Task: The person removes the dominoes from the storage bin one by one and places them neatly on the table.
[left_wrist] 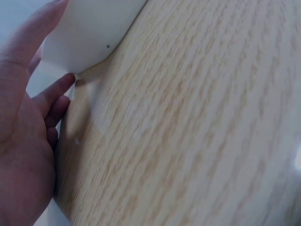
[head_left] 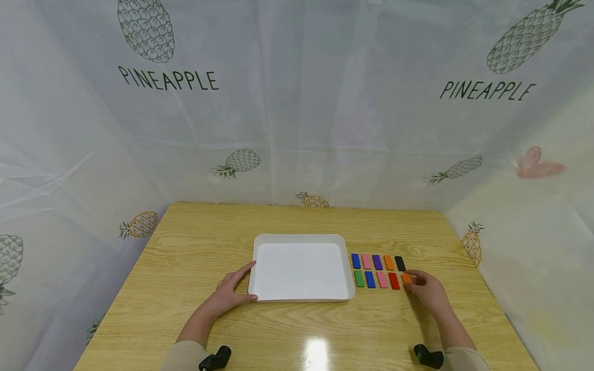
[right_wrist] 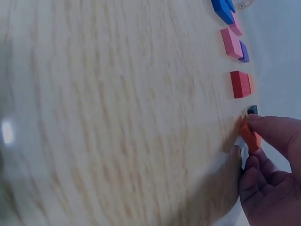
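Observation:
A white tray (head_left: 260, 257) lies in the middle of the wooden table. My left hand (head_left: 230, 291) rests flat beside its left front corner (left_wrist: 89, 47), fingers straight and touching the rim. To the tray's right lie two rows of small coloured blocks: blue (head_left: 356, 260), pink (head_left: 366, 261), purple (head_left: 377, 262), orange (head_left: 388, 263), black (head_left: 400, 263), then green (head_left: 359, 279), blue (head_left: 369, 279), pink (head_left: 382, 280) and red (head_left: 394, 281). My right hand (head_left: 424, 288) pinches an orange block (head_left: 407, 278) (right_wrist: 250, 134) at the right end of the near row, tilted just off the table.
The wooden table (head_left: 297, 330) is walled in by a white pineapple-print curtain (head_left: 297, 129) at the back and on both sides. Wrist camera mounts (head_left: 215, 359) show at the near edge. A light glare (head_left: 316, 353) lies on the front of the table.

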Action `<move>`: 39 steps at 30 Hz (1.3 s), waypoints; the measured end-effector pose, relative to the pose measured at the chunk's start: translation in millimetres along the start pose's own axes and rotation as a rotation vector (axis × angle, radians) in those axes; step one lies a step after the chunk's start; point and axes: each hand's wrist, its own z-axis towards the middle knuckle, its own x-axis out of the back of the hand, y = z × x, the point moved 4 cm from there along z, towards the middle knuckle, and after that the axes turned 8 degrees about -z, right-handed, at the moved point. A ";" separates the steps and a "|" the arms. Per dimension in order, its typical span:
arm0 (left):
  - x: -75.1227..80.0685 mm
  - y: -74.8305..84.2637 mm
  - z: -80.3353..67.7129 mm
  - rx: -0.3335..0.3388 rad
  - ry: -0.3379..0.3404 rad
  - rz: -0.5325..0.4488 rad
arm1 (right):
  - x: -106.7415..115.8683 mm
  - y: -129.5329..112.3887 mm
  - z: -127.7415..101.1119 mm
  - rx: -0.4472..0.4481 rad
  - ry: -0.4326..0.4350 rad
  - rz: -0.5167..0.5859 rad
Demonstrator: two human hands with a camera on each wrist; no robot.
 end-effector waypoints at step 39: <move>1.2 0.8 0.6 0.020 -0.009 0.004 | -4.4 8.8 2.9 0.038 -0.015 0.006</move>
